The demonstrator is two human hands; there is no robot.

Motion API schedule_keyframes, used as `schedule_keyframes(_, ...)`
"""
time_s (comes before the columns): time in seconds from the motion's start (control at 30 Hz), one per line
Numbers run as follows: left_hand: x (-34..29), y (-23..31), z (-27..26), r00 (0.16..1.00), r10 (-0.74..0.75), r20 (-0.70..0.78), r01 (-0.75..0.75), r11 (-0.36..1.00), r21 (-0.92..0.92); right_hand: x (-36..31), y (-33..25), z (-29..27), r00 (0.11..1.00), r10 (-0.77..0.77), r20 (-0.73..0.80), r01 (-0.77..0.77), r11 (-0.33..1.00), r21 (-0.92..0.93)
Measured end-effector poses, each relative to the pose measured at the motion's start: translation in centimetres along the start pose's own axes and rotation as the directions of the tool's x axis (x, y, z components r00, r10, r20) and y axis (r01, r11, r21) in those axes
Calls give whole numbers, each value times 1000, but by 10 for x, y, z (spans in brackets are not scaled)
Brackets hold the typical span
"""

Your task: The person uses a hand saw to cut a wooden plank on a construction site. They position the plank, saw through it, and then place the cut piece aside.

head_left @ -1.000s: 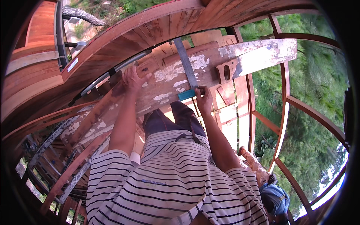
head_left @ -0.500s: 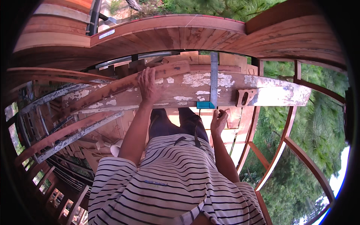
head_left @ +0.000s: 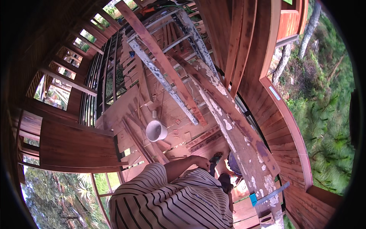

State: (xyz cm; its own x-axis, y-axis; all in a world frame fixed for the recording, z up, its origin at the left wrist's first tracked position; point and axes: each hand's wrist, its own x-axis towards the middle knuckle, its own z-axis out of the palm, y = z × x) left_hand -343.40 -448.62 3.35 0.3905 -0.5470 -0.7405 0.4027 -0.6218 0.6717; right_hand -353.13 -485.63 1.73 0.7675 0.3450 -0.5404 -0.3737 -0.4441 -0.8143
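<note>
My left hand [head_left: 203, 163] hangs in front of my waist, off the boards; its fingers are turned away, so their pose is unclear. My right hand is out of sight. Along my right side runs a wide plank [head_left: 248, 162] with peeling white paint. On top of it lies a narrower reddish-brown board [head_left: 244, 128]. A try square [head_left: 272, 194] with a turquoise stock rests across the plank. Beyond it, at the lower edge, shows the wooden handle of a handsaw [head_left: 267, 220] lying on the plank.
A white bucket [head_left: 156, 131] stands on the plank floor among loose wood strips [head_left: 136, 139]. Paint-spotted metal supports [head_left: 164, 82] carry another long board [head_left: 162, 57]. A wooden wall [head_left: 291, 152] borders the right side, with trees outside.
The view has swung left, bringing the bucket and floor into clearer sight. My left hand has let go of the narrower board and dropped to my waist. My right hand has left view.
</note>
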Motion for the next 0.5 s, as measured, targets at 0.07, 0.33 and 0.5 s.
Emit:
schedule_keyframes(0.07,-9,-29,12,989,140,-53,-135,988,78,14,-18,6,996,5,84,2,996,-85)
schedule_keyframes(0.33,-28,-28,68,730,31,-683,-68,997,-27,31,-43,-5,983,37,181,17,957,-289)
schedule_keyframes(0.5,-56,40,101,842,-3,-539,13,1000,15,13,-20,-28,984,37,171,22,943,-331)
